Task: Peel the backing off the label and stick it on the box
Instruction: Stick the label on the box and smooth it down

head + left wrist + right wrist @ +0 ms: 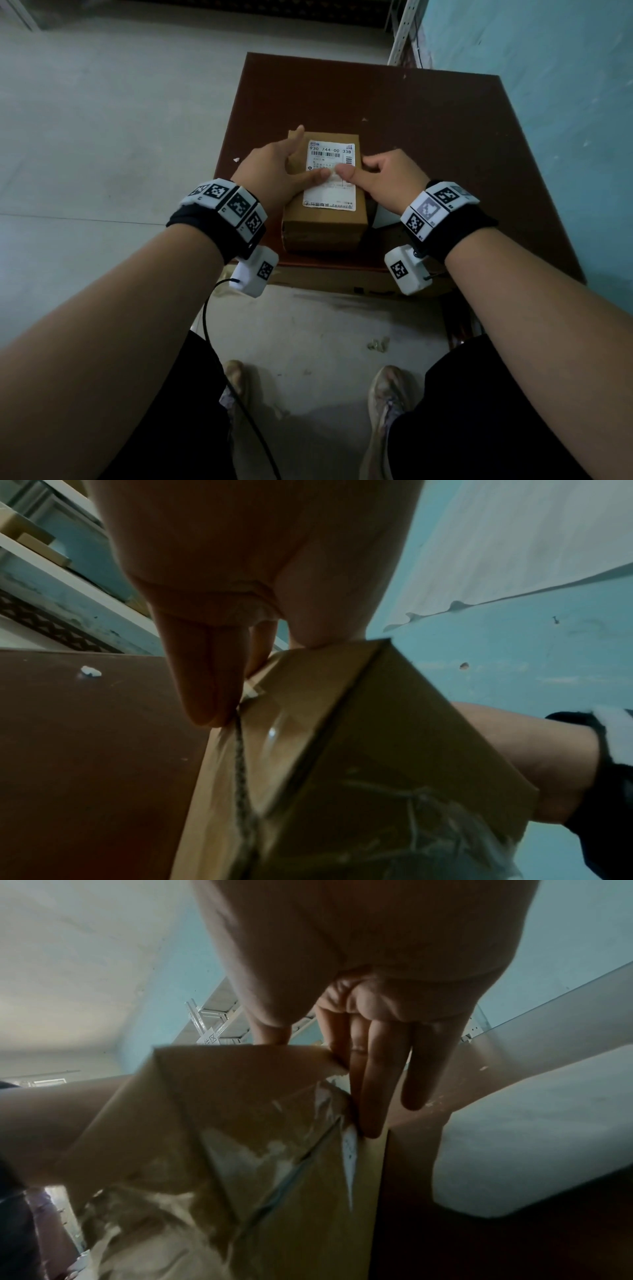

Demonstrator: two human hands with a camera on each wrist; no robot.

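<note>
Around: we saw one brown table [428,144] carrying one box [325,222] near its front edge; a white scrap [236,159] lay by the left edge, and a white sheet [383,217] showed just right of the box, mostly hidden by our right wrist.
In the way: our two hands covered the middle of the label [330,174], hiding part of its print.
Box: cardboard, one, upright on the table, with torn tape on its near end.
Label: one, white, flat on the box top, barcode end toward the far edge.
Left hand [274,171]: fingers straight down the box's left side, thumb pressed flat on the label; it gripped nothing.
Right hand [387,178]: thumb pressed on the label, touching the left thumb; fingers ran loosely down the box's right side.
Count: two hands, two wrist bands, one box, one label, one scrap.
Floor: grey, with our two shoes below the table's front edge.
</note>
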